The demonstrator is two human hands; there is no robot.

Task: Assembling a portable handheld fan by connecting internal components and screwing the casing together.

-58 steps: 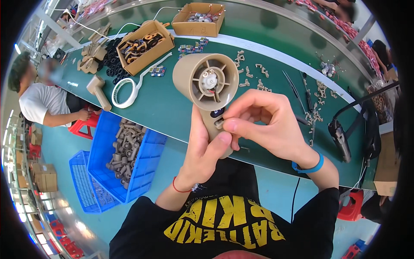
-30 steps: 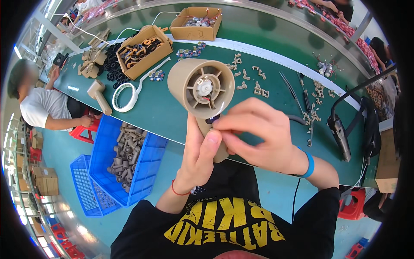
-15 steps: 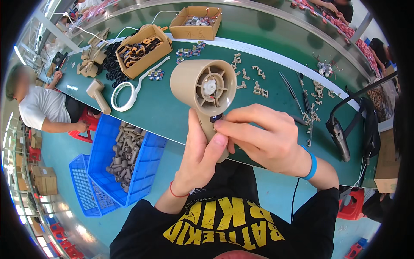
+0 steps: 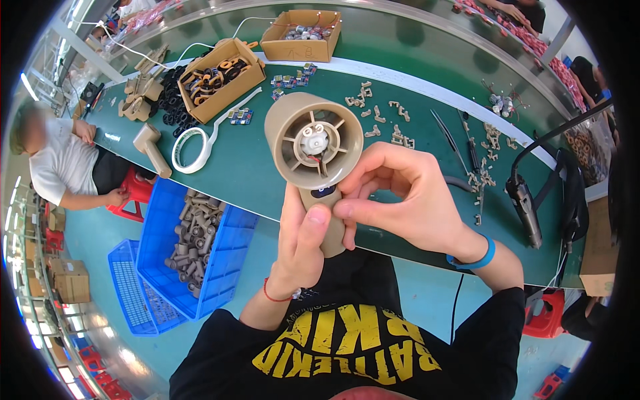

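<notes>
In front of me is a beige dryer-shaped housing (image 4: 277, 143), its round barrel facing up toward me. Inside the barrel, spokes surround a white motor (image 4: 313, 141) with thin wires below it. My left hand (image 4: 301, 243) is wrapped round the handle, thumb on its front. A small dark display piece (image 4: 323, 192) sits in the upper handle, just under the barrel. My right hand (image 4: 410, 193) is closed against the housing's right side, its thumb at the handle beside the dark piece and its fingers bent near the barrel; some fingertips are hidden.
The green table holds a white tape roll (image 4: 191, 150), another beige housing (image 4: 152, 148), small circuit boards (image 4: 241, 117), clips (image 4: 401, 137) and tweezers (image 4: 449, 139). Behind are cardboard boxes (image 4: 230, 83). A blue crate (image 4: 223, 267) of grey-brown parts stands left; a person (image 4: 73, 160) sits beyond.
The barrel has tilted, showing more of its inside and the motor. My right hand has shifted off the dark display piece, uncovering it, and its fingers have moved up toward the barrel.
</notes>
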